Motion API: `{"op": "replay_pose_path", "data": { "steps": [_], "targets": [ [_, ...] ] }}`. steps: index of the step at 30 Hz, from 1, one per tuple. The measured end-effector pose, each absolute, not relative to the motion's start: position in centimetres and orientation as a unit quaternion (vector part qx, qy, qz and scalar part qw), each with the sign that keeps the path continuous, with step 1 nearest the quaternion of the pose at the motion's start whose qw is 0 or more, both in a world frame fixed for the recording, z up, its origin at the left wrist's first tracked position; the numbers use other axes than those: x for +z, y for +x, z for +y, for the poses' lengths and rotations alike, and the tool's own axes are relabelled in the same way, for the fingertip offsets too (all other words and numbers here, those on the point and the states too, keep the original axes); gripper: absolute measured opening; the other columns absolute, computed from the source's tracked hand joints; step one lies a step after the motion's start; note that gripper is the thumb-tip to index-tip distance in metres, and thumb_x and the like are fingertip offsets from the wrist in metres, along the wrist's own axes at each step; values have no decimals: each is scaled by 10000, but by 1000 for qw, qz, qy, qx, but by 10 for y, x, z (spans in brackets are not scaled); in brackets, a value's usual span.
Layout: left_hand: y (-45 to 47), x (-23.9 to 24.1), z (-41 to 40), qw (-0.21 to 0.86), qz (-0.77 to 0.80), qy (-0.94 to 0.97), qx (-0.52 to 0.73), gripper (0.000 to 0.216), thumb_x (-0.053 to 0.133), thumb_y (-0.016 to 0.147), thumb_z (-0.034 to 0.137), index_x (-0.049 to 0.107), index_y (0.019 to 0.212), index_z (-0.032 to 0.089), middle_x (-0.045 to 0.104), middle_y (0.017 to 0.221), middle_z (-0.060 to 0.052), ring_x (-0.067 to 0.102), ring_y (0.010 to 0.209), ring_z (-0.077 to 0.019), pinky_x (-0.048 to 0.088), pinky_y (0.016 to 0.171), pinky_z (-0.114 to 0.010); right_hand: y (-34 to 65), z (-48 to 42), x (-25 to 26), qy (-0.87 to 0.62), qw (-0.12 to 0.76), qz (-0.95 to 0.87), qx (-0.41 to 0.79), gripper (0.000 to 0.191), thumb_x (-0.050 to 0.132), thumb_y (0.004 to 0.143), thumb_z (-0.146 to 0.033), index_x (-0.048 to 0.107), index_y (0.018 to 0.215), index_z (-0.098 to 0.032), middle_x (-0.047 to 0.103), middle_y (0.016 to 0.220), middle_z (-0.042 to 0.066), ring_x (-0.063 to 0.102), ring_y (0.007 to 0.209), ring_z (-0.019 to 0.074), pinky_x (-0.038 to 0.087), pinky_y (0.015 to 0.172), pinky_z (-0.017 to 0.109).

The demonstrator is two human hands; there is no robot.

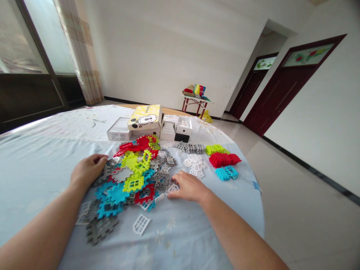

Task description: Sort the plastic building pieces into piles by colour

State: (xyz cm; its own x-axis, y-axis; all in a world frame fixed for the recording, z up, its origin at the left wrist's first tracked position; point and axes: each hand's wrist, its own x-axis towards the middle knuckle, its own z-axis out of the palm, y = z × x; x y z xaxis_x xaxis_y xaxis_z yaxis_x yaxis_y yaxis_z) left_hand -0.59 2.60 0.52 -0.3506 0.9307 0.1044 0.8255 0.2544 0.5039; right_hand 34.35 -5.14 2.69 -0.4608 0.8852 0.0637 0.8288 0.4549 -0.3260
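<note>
Many plastic pieces (137, 169) are heaped inward of the far edge of the desk (197, 232). A white lattice (172, 189) is flanked by the right hand's (191, 186) spread fingers; the left hand's (86, 170) finger state cannot be determined.

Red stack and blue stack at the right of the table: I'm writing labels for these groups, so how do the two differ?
Colour: the red stack is bright red, the blue stack light blue.
Size: the red stack spreads wider than the blue stack.
Place: the red stack lies between the green pieces and the blue stack, which sits nearer the wearer.
Both have notched edges and rest on the tablecloth.
</note>
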Motion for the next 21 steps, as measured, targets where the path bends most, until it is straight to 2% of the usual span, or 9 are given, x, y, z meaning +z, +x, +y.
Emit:
{"op": "replay_pose_path", "data": {
  "steps": [5,13,17,21],
  "targets": [
    [-5,5,26,103,781,563,249,451,407,749,495,637,1004,203,654,854,-82,563,747,-203,377,558,-244,342,-48,22,-494,143,-842,163,342,738,583,-375,615,853,-204,583,820,11,558,738,150,415,649,244],
    [-6,5,25,110,784,560,244,469,393,749,504,633,1010,197,647,828,-76,558,734,-199,369,553,-241,335,-46,21,-442,207,-849,204,275,705,642,-245,627,903,-206,553,806,-8,529,713,112,414,660,216],
    [-7,5,26,111,784,559,246,472,398,745,517,632,1010,205,643,819,-74,558,735,-198,371,555,-240,351,-35,27,-472,290,-814,176,178,598,739,-197,629,914,-207,558,788,-4,528,702,107,422,686,228],
    [-7,4,27,110,785,558,245,461,402,743,509,634,1002,206,648,816,-71,564,725,-201,371,538,-239,384,-18,31,-536,376,-749,104,178,539,774,-229,622,926,-188,576,826,28,540,721,129,439,701,261]
  ]
}}
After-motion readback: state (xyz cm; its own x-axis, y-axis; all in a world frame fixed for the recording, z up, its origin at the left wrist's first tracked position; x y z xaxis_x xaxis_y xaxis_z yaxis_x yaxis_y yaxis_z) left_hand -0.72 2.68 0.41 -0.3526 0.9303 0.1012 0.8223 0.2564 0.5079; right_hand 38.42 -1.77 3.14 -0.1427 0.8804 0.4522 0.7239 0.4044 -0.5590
